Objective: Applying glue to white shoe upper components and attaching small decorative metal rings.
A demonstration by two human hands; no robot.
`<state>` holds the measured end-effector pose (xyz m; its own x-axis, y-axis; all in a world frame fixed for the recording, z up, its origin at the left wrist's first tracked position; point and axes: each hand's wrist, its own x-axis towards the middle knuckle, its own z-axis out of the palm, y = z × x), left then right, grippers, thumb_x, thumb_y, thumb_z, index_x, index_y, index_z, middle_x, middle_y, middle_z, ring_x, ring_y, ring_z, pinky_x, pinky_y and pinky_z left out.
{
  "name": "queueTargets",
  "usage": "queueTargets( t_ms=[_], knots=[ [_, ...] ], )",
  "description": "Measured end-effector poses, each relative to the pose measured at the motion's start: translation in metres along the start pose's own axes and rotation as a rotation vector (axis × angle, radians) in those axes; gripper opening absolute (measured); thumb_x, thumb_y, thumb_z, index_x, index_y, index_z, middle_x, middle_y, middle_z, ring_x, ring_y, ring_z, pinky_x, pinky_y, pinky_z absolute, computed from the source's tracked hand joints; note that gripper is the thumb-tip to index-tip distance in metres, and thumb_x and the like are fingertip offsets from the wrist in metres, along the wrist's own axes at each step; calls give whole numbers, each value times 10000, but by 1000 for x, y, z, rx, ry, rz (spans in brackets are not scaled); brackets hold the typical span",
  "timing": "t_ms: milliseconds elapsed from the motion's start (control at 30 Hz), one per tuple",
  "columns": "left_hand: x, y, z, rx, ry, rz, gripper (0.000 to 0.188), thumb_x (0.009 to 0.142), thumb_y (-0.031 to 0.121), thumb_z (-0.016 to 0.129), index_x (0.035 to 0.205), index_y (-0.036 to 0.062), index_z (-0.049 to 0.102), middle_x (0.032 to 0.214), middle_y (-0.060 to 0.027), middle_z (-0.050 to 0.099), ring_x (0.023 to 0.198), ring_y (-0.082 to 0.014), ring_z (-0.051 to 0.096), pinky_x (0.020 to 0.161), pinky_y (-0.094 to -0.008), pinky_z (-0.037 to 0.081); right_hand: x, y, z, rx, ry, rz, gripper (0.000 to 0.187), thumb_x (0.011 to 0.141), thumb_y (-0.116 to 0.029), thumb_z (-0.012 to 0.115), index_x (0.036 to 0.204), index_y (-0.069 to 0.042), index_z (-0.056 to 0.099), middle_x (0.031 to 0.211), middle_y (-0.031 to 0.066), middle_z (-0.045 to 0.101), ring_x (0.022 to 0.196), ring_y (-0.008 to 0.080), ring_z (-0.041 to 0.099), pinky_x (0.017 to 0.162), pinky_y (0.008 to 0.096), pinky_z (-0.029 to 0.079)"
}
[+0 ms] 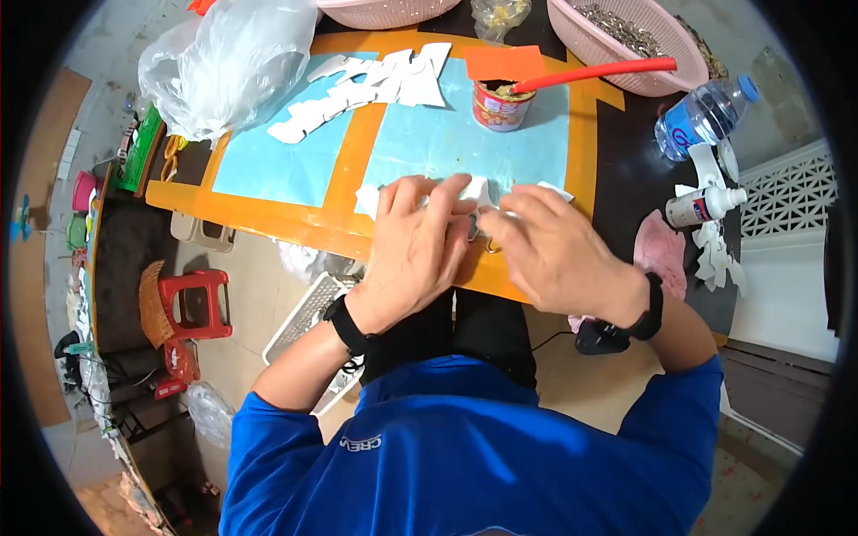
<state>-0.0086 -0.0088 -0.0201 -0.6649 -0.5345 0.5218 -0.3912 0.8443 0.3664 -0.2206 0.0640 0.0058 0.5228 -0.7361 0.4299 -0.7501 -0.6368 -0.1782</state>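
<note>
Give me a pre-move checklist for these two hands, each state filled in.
1. Hands together at the work: ok; left hand and right hand are close together near the table's near edge.
2. White piece lined up: cannot tell; the fingers cover much of it.
3. Curved metal piece firmly gripped: cannot tell; it is partly hidden at the fingertips.
4. White cut-outs within sight: ok; a cluster lies beyond the hands.
5. Red-labelled tub clear of the hands: ok; it stands beyond them, a red handle over its rim.
</note>
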Motion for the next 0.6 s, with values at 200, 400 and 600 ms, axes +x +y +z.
queueTargets(
  t_ms=[200, 400, 600],
  knots=[
    [16, 9, 1, -37, -20, -115, 510, 822, 61, 755, 1300, 90, 579, 970, -15, 699, 993, -258, 542, 917, -398, 400, -3, 16, 0, 182, 28, 113, 379, 849, -9, 596, 1228, -10, 578, 1168, 182, 596, 1105, 391, 582, 963, 465, 475],
    [17, 17, 13, -1, 6, -133, 469, 794, 32, 752, 1229, 103, 591, 1002, -36, 655, 1028, -279, 538, 925, -394, 413, -1, 28, 0, 622, 7, 429, 260, 928, -47, 494, 1174, 8, 560, 1080, 111, 732, 1034, 275, 637, 922, 396, 492],
    [19, 15, 18, -140, 20, -195, 455, 799, -3, 720, 1223, 95, 587, 1014, -33, 648, 1043, -278, 535, 949, -392, 415, -5, 36, 13, 991, 167, 609, 256, 968, -57, 525, 1220, -12, 546, 1021, 81, 770, 966, 143, 669, 873, 279, 488]
  ],
)
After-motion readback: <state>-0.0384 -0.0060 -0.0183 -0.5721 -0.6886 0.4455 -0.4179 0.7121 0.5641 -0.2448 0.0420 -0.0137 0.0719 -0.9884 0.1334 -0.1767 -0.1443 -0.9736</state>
